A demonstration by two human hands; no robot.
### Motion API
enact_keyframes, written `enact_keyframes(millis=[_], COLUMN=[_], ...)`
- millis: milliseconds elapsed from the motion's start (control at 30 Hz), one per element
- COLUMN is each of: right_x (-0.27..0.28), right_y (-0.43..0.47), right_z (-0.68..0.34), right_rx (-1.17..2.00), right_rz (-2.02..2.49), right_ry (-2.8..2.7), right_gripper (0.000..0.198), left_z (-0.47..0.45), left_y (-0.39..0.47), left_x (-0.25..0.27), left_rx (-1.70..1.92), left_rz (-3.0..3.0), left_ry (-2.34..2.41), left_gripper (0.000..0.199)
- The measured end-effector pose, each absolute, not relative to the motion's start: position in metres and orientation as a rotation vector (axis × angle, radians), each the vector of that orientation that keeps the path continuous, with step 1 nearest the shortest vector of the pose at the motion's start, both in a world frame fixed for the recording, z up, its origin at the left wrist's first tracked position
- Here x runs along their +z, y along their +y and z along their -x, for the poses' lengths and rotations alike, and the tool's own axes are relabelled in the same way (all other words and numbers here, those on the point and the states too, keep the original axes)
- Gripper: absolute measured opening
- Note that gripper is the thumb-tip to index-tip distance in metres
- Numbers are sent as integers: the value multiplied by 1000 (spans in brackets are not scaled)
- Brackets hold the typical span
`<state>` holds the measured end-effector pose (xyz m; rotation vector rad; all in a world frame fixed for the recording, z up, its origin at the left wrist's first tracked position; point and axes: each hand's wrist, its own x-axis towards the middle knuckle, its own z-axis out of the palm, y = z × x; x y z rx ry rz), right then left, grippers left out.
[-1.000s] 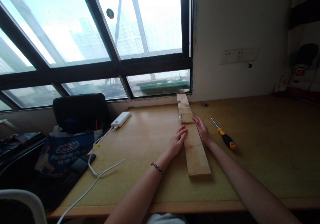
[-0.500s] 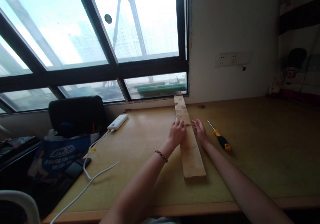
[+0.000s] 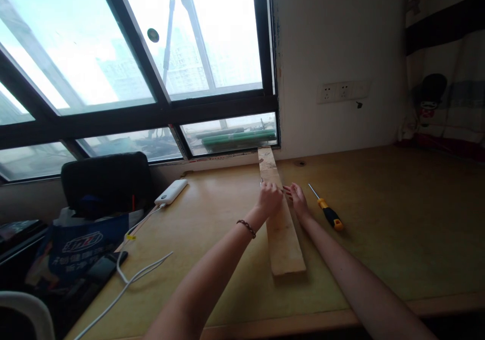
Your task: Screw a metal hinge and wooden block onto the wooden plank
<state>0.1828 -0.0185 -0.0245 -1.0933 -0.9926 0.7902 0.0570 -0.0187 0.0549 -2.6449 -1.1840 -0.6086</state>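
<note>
Left hand [image 3: 270,197]: fingers curled over the top of the wood, at the place where the two lengths meet; whether they pinch anything there cannot be told, the knuckles hiding it. Right hand [image 3: 297,201]: open, fingers extended toward the right edge of the wood, contact unclear. Change noted: a second ago the left hand lay looser along the left edge, nearer the viewer; it has since come up over the join, the right staying opposite. In judgement, attention has passed from the flank of the wood to the join itself. Near board [image 3: 284,246]: pale, flat on the table [image 3: 242,294], running away from the viewer. Far board [image 3: 268,164]: in line beyond it, reaching toward the window, with a small metal fitting [image 3: 261,182] at its left edge. Screwdriver [image 3: 326,207]: yellow and dark handle, right of the right hand, unheld. White power bank [image 3: 171,192]: left, cable [image 3: 129,279] attached.
</note>
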Motion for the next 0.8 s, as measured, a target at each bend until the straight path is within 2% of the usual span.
enact_keyframes(millis=[167,333,533,800], right_x=[-20,-18,-18,-18], right_y=[-20,-23,-24,-24], right_z=[-182,-181,-180,-179], right_rx=[821,844,849,862], right_rz=[1142,1128,1130,1109], right_ry=[-952,-944,-948,-945], right_gripper=[60,60,61,59], left_z=[-50,-38,-18,2], left_y=[-16,-16,-20,-9], left_x=[49,48,46,27], left_rx=[-943,-1697,-1523,-2224], left_rz=[2628,2391,2149,1974], left_ry=[-1440,-1721,-1950,-1955], left_gripper=[16,14,27,29])
